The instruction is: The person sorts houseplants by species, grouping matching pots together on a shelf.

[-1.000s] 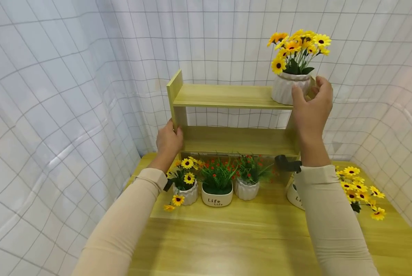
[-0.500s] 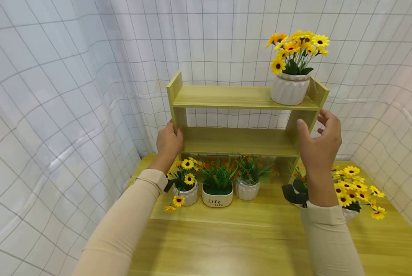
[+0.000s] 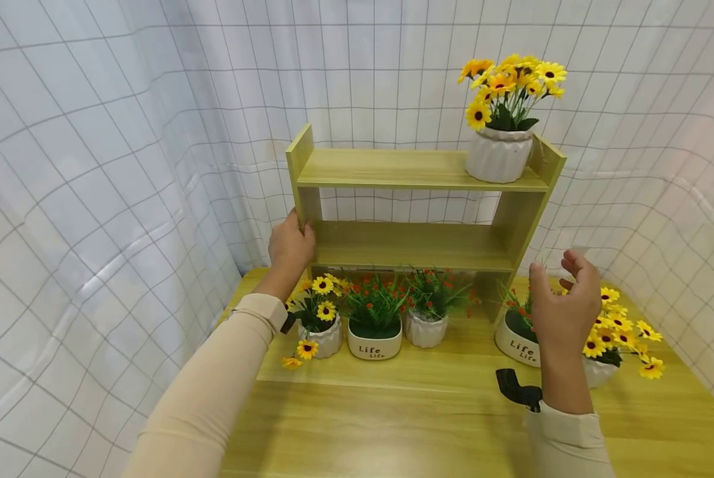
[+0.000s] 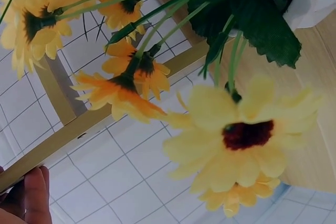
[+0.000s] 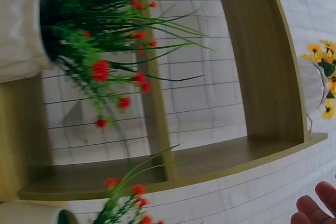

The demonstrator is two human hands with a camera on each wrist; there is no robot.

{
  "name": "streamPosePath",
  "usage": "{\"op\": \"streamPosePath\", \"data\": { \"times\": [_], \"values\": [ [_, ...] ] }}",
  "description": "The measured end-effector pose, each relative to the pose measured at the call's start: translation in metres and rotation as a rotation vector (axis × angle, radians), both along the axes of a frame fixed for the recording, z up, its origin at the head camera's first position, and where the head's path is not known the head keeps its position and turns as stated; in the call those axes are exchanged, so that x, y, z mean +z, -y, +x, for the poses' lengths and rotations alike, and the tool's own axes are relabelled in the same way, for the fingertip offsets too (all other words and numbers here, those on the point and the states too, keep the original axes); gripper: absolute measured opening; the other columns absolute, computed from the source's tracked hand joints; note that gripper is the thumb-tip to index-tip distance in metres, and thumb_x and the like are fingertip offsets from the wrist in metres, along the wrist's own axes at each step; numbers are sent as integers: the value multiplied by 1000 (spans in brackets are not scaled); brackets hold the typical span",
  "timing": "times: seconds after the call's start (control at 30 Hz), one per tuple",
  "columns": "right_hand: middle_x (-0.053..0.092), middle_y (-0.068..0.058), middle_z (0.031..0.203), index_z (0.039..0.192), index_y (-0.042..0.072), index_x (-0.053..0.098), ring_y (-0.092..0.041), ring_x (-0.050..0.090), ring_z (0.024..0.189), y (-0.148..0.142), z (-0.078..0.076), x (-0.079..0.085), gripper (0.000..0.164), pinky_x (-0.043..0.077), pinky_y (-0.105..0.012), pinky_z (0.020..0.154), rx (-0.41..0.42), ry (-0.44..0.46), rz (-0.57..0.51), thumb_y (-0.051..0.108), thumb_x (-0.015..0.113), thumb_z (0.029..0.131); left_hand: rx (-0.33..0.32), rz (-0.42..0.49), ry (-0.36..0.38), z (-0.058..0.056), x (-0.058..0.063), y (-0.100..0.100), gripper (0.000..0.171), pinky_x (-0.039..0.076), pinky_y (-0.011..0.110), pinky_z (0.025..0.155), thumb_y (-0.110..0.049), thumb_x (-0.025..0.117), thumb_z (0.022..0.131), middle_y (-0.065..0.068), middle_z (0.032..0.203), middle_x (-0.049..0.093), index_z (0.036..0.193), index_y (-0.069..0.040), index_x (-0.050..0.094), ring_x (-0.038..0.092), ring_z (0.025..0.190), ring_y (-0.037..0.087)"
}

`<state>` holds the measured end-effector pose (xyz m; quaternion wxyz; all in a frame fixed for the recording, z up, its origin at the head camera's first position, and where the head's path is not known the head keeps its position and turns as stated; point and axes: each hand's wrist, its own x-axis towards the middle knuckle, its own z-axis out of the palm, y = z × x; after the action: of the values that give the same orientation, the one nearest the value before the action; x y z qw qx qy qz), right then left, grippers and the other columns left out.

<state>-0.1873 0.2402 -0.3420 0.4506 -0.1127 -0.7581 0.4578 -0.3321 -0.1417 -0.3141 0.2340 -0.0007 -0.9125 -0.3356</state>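
A wooden shelf stands on the table, its left side panel gripped by my left hand at mid height. In the left wrist view, fingers show at the panel's edge. On the right end of the top board sits a white ribbed pot of yellow flowers. My right hand is held in the air right of the shelf, fingers loosely bent and holding nothing. It overlaps an oval "Life" pot with red flowers and a pot of yellow flowers in the head view.
Along the shelf's foot stand a yellow-flowered pot, a "Life" planter and a white pot with red flowers. The wooden table extends toward me. A white grid-patterned curtain encloses the back and sides.
My right hand has left the white pot on the top board and moved down and right, past the shelf's right side. My left hand stays on the left panel.
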Motion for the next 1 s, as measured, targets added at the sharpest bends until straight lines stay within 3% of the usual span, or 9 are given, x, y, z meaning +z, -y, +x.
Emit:
{"op": "streamPosePath", "data": {
  "times": [0.47,0.83,1.0],
  "values": [
    [58,-10,127,134,7,58,-23,51,113,-15,38,-48,49,38,-24,89,-96,69,-75,31,70,93,-6,-1,17,1,1,-1,40,53,55,83,-22,51,103,24,121,65,137,-2,52,64,105,43],
    [59,-10,125,134,7,59,-17,52,108,-31,53,-72,50,39,-22,87,-174,133,-112,28,72,90,-6,7,17,-1,2,1,39,53,56,81,-22,50,103,25,120,65,137,-3,52,65,104,43],
    [59,-9,124,133,5,60,-9,51,107,-39,59,-82,53,38,-20,84,-208,151,-126,30,74,89,-9,2,34,0,2,0,40,53,56,81,-22,49,103,26,120,64,137,-2,52,65,104,44]
  ]
}}
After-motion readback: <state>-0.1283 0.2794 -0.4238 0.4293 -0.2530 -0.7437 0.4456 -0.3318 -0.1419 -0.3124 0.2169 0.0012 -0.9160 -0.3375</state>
